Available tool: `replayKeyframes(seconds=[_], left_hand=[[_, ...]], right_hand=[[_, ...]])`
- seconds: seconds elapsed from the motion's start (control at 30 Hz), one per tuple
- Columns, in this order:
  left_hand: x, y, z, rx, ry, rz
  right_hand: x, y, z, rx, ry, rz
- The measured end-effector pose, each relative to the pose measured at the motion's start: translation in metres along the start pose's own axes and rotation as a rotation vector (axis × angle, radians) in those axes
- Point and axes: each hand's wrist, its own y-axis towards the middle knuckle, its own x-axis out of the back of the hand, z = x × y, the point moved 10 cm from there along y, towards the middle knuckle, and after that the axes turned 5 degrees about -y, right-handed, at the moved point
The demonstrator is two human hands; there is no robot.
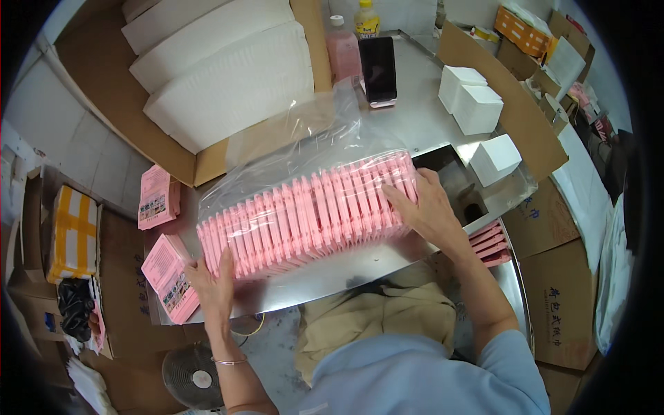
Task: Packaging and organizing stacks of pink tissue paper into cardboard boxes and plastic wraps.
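Well, row of pink packets (311, 214): I have it mid-table from here, a long run packed side by side, slanting up toward the right, between the two hands.
Left hand (211, 280): partly curled, I see, with hold of the row's left end; the thumb points up along the front, and some fingertips are hidden from me.
Right hand (425, 207): half open around the right end and holding it, thumb over the packets, other fingers bent past the corner.
Clear plastic bag (290, 149): crumpled along the row's far side, its loose part spreading toward the carton (185, 162).
Steel table (332, 294): it bears the row, with an upper pink stack (157, 199) and a lower pink stack (169, 277) at its left; the lower one sits just beside the left hand.
White paper blocks (228, 83): I count them as several rows inside the carton.
Black phone (379, 69): propped upright beyond the bag, near a pink bottle (344, 55).
White stacks (477, 109): on the table's far right.
Fan (190, 373): below, near the left forearm.
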Motion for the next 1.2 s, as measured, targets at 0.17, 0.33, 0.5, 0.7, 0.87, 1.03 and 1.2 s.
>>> replayKeyframes(seconds=[0.17,0.33,0.5,0.7,0.87,1.03,1.2], left_hand=[[0.004,-0.003,-0.023,-0.232,-0.696,0.457],[0.0,0.008,0.058,0.052,-0.568,0.048],[0.026,-0.017,0.011,-0.17,-0.704,-0.345],[-0.016,-0.073,-0.076,-0.867,-0.087,-0.021],[-0.01,-0.061,-0.085,-0.452,-0.518,0.138],[-0.029,-0.173,-0.218,-1.216,-0.346,0.03],[-0.145,-0.297,-0.261,-1.391,-0.393,0.921]], right_hand=[[0.019,-0.006,-0.006,0.499,0.103,0.075],[0.005,0.004,-0.049,0.172,0.1,-0.068],[0.042,-0.018,0.01,0.375,0.037,-0.567],[-0.032,-0.055,0.029,0.78,-0.065,-0.157],[-0.015,-0.033,0.012,0.67,0.298,-0.106],[0.075,-0.166,-0.051,0.384,0.156,-0.507],[0.195,-0.47,-0.183,-0.319,-0.825,-1.192]])
